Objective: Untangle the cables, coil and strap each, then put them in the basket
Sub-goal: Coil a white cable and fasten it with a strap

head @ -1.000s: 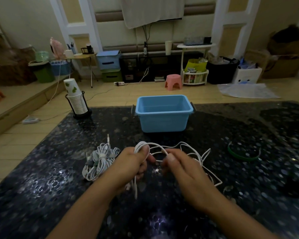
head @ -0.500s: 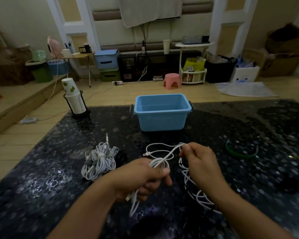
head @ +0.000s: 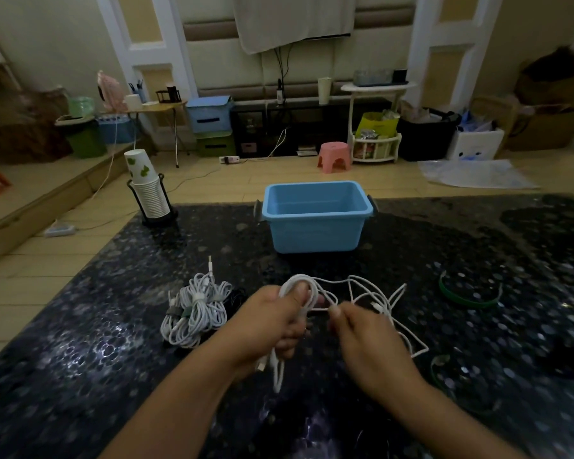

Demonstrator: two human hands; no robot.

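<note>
My left hand (head: 274, 321) grips a bundle of white cable loops (head: 300, 283) over the dark table, with cable ends hanging below the fist. Close to its right, my right hand (head: 365, 336) pinches a strand of the same white cable, whose loose part (head: 375, 298) trails away over the table. A pile of coiled, strapped white cables (head: 196, 309) lies left of my hands. The blue basket (head: 315, 221) stands behind them, with nothing visible inside it.
A green strap (head: 466, 298) lies on the table to the right, another green strap (head: 439, 367) nearer the front right. A stack of paper cups in a black holder (head: 150, 193) stands at the table's back left corner. Floor lies beyond the table's left edge.
My right hand drew a strand out to the right, then came back beside the left hand. The left hand keeps hold of the loops and has risen slightly.
</note>
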